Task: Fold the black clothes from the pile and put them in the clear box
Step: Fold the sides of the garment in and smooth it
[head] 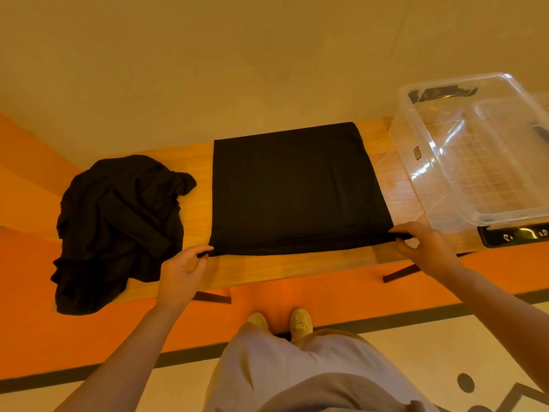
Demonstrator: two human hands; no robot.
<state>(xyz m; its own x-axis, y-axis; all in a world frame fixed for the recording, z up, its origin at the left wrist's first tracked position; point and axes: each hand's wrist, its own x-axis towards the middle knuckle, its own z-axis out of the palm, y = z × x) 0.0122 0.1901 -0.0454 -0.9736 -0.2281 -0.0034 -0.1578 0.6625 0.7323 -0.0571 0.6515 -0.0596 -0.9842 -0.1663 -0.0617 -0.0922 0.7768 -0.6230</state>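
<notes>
Left hand: our left hand [182, 270] pinches the near left corner of the black cloth [297, 188], thumb and fingers curled round the hem.
Right hand: our right hand [423, 242] pinches the near right corner the same way, just in front of the box.
Cloth: it lies flat on the wooden table [267, 270] as a neat rectangle, between the pile and the box, near edge taut between our hands.
Step in hand: we judge this is a fold of the near edge toward the far one.
How to do it well: we should lift both corners together, keep the hem tight, carry it level, and lay corner on corner before we let go.
Pile: the black pile [118, 230] sits crumpled at the left, apart from the cloth, more to fold.
Box: the clear box [475, 150] stands at the right and appears to hold no clothes.
</notes>
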